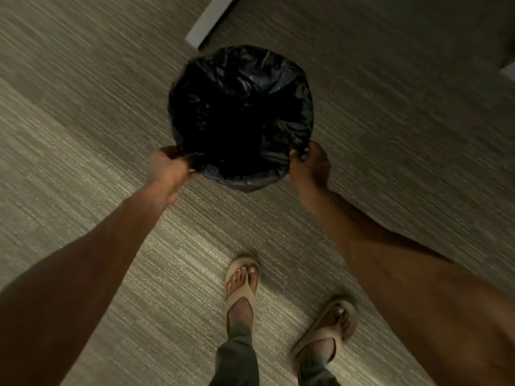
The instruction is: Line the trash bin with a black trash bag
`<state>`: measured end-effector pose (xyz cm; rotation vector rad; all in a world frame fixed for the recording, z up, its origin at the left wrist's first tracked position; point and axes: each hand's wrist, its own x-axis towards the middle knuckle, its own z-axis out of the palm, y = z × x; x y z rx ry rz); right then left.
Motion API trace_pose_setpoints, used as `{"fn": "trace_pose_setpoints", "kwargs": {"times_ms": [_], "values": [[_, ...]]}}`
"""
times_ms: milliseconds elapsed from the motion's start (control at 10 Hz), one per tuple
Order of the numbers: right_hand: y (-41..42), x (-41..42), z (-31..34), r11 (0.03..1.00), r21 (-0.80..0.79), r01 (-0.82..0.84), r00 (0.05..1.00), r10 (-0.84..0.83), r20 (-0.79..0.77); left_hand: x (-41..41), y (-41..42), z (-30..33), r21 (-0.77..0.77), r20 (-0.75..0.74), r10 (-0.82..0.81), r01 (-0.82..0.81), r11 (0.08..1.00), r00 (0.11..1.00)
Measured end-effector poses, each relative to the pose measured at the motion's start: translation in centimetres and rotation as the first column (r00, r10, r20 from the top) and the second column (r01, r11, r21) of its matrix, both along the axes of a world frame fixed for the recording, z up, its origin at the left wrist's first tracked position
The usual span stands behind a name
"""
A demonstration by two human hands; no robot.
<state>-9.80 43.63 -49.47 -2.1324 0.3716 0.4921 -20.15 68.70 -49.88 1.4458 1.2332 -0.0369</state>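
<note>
A black trash bag (239, 79) is spread over a round trash bin that stands on the carpet in the middle of the view. The bag hides the bin's rim and walls completely, and the inside looks dark and hollow. My left hand (167, 169) pinches the bag's edge at the near left of the rim. My right hand (309, 162) grips the bag's edge at the near right. Both arms reach down from the bottom corners.
Grey-beige striped carpet (83, 107) covers the floor. A white baseboard or door-frame edge (210, 19) runs just behind the bin, and another pale edge (507, 71) shows at far right. My two feet in tan sandals (242, 285) stand close below the bin.
</note>
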Motion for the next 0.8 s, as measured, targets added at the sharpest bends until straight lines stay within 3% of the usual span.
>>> {"fn": "trace_pose_setpoints", "kwargs": {"times_ms": [300,400,500,600,700,800], "values": [[7.2,0.2,-2.5,0.997,-0.006,-0.075,0.988,0.074,-0.135,-0.6,5.9,-2.1,0.053,-0.074,0.038,-0.034,0.998,0.996],[8.1,0.4,-2.3,0.991,-0.054,-0.126,0.986,0.119,-0.113,-1.0,6.3,-2.7,0.048,-0.069,0.069,-0.066,0.997,0.995],[7.9,1.0,-2.1,0.984,-0.072,-0.164,0.979,0.154,-0.136,-1.0,6.6,-3.1,0.047,-0.094,0.02,-0.015,0.999,0.995],[7.1,1.1,-0.6,0.956,-0.137,-0.258,0.961,0.24,-0.135,-1.3,6.1,-1.8,0.2,-0.216,-0.072,0.116,0.973,0.974],[5.6,0.6,1.6,0.873,-0.313,-0.375,0.925,0.376,-0.061,-1.8,4.9,0.4,0.369,-0.226,-0.146,0.223,0.902,0.963],[3.7,0.0,4.4,0.739,-0.452,-0.5,0.816,0.577,0.04,-2.5,2.0,3.1,0.608,-0.277,-0.423,0.498,0.618,0.863]]}}
